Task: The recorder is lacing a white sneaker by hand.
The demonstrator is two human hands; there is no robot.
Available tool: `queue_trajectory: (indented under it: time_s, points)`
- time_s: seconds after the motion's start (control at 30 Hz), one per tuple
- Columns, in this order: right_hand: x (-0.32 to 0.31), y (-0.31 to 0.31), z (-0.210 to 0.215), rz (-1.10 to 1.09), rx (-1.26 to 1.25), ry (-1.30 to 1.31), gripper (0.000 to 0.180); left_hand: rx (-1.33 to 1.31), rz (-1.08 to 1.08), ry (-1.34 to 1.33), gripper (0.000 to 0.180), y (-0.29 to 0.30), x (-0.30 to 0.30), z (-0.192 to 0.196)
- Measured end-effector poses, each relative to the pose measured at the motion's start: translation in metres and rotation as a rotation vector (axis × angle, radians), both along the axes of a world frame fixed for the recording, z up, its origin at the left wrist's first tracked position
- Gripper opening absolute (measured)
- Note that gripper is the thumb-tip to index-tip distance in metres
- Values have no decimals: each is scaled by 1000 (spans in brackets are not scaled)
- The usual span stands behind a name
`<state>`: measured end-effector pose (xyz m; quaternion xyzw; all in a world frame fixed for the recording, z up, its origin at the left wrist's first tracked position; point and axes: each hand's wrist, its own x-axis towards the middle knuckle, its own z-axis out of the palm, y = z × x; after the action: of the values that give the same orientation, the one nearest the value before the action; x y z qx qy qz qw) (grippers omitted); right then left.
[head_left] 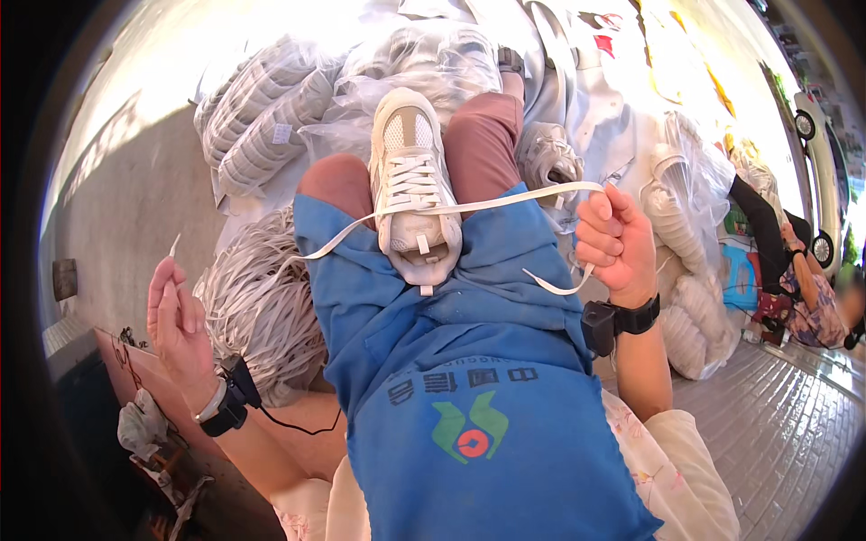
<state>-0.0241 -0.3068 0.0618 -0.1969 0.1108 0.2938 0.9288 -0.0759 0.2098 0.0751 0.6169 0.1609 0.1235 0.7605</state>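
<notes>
A cream sneaker [408, 236] rests on my lap between my knees, toe pointing away, its lower eyelets laced. A loose white shoelace [532, 194] crosses over it and runs rightward to my right hand [622, 243], whose fingers are curled closed round it; its free end hangs below the hand. On the left, my left hand [177, 316] is raised, fingertips pinched on a thin white lace tip [174, 244]. Whether that tip belongs to the lace crossing the shoe, I cannot tell. Beside my left thigh lies a big bundle of white laces [257, 311]. A blue apron [532, 397] covers my lap.
Plastic-wrapped stacks of shoes [271, 117] lie beyond my knees, with another wrapped pile [690, 334] to the right. A single shoe [548, 155] sits by my right knee. Another person [812, 293] is at far right, near a blue plastic stool [740, 275]. A car [816, 171] stands behind.
</notes>
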Motion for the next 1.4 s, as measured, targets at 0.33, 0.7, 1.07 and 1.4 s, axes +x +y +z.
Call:
queue_trajectory:
  time_s: [0.33,0.7,1.07,1.4]
  points:
    - [-25,27,-27,-32,-1505,-432,31,684,-648,212,30,-174,53,-39]
    - [8,89,-11,61,-1537,-1029,26,559,-730,477,27,-183,64,-17]
    - [14,85,-31,309,-1628,-1226,11,1186,-597,-198,7,-173,64,-27]
    - [30,44,-28,292,-1806,-1318,6,1246,-502,-154,19,-151,41,-36]
